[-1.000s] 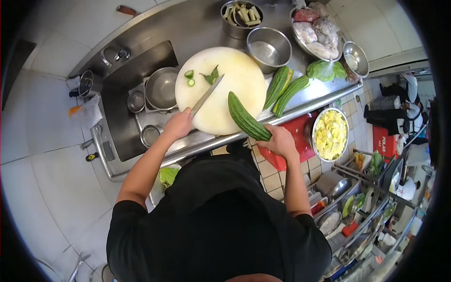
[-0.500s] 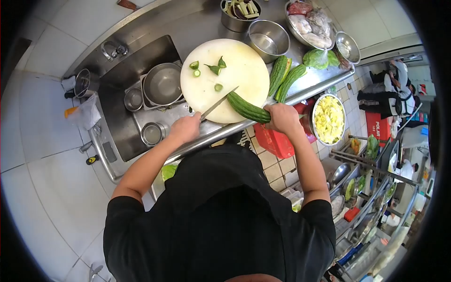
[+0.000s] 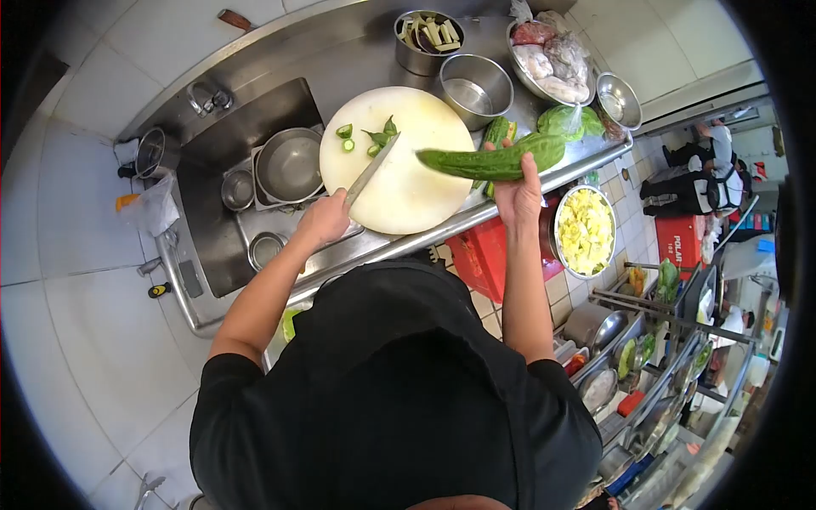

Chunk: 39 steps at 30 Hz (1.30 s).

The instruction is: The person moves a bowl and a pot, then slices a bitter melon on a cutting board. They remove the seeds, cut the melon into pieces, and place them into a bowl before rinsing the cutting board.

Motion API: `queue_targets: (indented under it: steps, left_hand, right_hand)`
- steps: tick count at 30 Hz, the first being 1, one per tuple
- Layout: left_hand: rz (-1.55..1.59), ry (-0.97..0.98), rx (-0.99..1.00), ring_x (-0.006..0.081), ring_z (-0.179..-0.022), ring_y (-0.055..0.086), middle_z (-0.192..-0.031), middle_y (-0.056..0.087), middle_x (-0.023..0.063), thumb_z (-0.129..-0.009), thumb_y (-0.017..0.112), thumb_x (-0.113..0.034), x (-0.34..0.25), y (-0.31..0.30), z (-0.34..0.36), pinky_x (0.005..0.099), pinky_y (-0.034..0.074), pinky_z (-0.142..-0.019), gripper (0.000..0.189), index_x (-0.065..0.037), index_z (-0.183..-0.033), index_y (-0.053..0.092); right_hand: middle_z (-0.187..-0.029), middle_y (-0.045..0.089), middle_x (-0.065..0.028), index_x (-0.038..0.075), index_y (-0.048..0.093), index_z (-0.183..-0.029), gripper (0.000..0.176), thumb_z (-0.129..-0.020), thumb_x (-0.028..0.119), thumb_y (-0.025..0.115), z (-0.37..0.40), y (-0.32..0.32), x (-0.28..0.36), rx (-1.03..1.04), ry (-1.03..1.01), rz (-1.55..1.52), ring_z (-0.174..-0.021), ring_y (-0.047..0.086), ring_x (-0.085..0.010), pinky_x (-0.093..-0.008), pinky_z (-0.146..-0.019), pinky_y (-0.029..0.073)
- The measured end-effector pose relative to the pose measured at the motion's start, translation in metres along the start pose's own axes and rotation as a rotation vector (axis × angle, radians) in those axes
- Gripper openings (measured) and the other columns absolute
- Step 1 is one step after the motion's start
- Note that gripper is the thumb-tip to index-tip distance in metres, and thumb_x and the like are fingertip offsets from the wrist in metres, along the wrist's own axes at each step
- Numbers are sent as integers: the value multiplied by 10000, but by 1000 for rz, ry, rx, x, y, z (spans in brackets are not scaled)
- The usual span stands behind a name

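Note:
My left hand (image 3: 324, 219) is closed around the handle of a knife (image 3: 372, 172), whose blade slants up over the round white cutting board (image 3: 425, 200). A long, ridged green luffa (image 3: 484, 161) lies across my right hand (image 3: 519, 197), raised above the board's right edge with the fingers and thumb around it. Its narrow end points left, over the board. Small cut green ends (image 3: 347, 138) and stem pieces (image 3: 382, 132) lie on the board near the knife tip. More luffas (image 3: 499, 130) rest on the counter behind the held one, partly hidden.
Left of the board is a steel sink (image 3: 212, 246) with metal bowls (image 3: 290, 163). Behind stand a pot of eggplant strips (image 3: 429, 38), a steel pot (image 3: 476, 85) and a bowl of bagged meat (image 3: 552, 64). Chopped yellow-green vegetable fills a bowl (image 3: 585, 231) at right. People (image 3: 722, 166) stand farther off.
My right hand has lifted the luffa off the board's front edge and turned palm up, up and right. The knife has moved left, away from the luffa, among the cut ends.

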<state>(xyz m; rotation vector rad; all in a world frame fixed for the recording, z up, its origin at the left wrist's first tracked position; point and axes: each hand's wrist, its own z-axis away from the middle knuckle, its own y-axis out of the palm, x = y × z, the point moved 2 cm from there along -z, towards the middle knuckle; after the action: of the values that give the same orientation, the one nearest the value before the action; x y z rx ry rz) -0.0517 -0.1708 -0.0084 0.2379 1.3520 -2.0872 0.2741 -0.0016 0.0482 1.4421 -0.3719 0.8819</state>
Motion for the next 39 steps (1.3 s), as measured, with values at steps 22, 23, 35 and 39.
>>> queue_targets:
  steps: [22, 23, 35, 39]
  left_hand:
    - [-172, 6, 61, 475, -956, 703, -977, 712, 299, -971, 487, -140, -58, 38, -10, 580, 541, -836, 246, -18, -1184, 503]
    - [-174, -7, 66, 467, -972, 705, -996, 713, 300, -957, 485, -129, -61, 34, -7, 574, 543, -845, 261, -17, -1192, 503]
    - [-92, 6, 23, 494, -925, 690, -945, 696, 331, -988, 463, -170, -54, 5, 4, 584, 523, -835, 283, 10, -1204, 491]
    - [-23, 84, -198, 517, -826, 673, -856, 686, 320, -1018, 476, -190, -92, -46, 37, 605, 514, -784, 280, 11, -1213, 486]
  right_hand:
    - [-1125, 554, -86, 38, 509, -1246, 433, -924, 141, 780, 52, -39, -42, -342, -282, 792, -1006, 564, -160, -300, -882, 484]
    - [-1147, 545, -94, 37, 504, -1250, 440, -925, 147, 780, 53, -37, -42, -327, -275, 809, -1015, 567, -167, -300, -887, 484]
    - [-1270, 617, -150, 35, 638, -1044, 359, -766, 23, 864, 6, 61, -4, 345, -879, 1237, -1175, 622, -338, -407, -965, 536]
    - [-1230, 616, -159, 59, 706, -1052, 296, -787, -8, 818, 1, 77, -15, 356, -858, 1227, -1115, 637, -333, -401, -925, 540]
